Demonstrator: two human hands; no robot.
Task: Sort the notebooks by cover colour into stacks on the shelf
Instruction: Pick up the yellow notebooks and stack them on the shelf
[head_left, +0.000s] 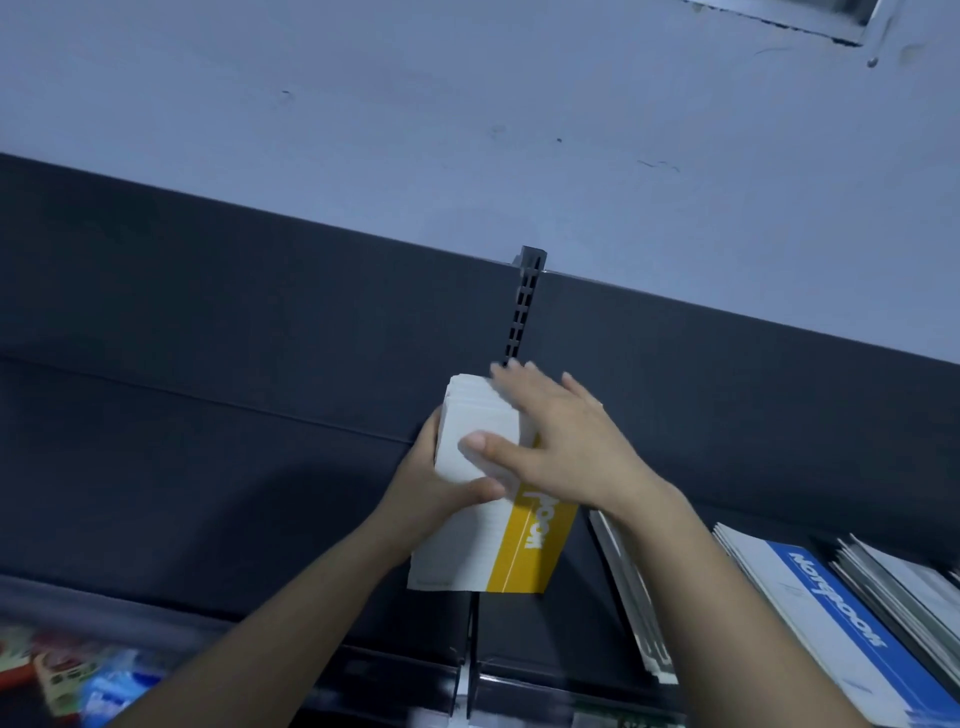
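Note:
A stack of white-and-yellow notebooks (493, 551) sits at mid-frame on the dark shelf (208, 519), its yellow band facing right. My left hand (441, 483) grips the stack's left side, thumb curled over the top cover. My right hand (561, 441) lies on top of the stack, with its fingers stretched toward the far edge and its thumb pressing on the white cover. To the right, a white-and-blue notebook stack (831, 613) lies on the same shelf.
A slim pile of grey-edged notebooks (631, 597) stands between the two stacks, and more lie at the far right (904, 587). A slotted black upright (522, 312) rises behind the stack. Colourful packaged goods (78, 675) sit on the lower shelf at left.

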